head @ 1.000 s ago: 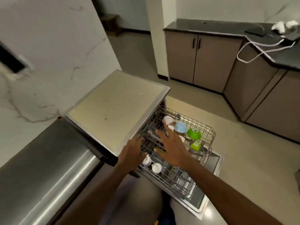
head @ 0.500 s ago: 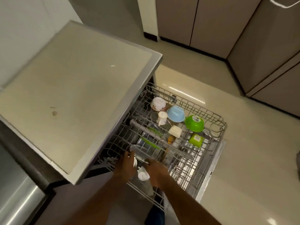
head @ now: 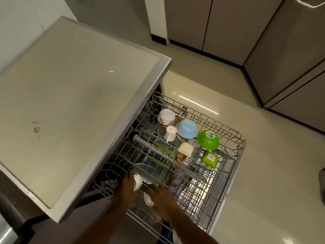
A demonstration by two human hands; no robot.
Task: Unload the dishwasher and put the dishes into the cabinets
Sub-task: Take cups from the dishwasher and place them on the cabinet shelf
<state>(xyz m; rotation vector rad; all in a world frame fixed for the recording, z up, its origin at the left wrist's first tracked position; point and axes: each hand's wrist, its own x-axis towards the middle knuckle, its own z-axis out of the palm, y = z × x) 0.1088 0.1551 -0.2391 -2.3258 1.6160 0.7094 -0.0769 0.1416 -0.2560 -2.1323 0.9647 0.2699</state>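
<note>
Both hands reach into the near end of the pulled-out wire rack (head: 226, 136). The left hand (head: 127, 186) curls its fingers round a white cup (head: 138, 180). The right hand (head: 161, 194) covers another white cup (head: 148, 199); I cannot tell its fingers. Lift each cup straight up so it misses the wires, holding tight.

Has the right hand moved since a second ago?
Yes. The right hand has drawn back from near the blue bowl to the rack's near edge.

White floral bowl (head: 166, 117), pale blue bowl (head: 186, 128), bright green bowl (head: 208, 139), grey wire rack (head: 226, 131).
</note>
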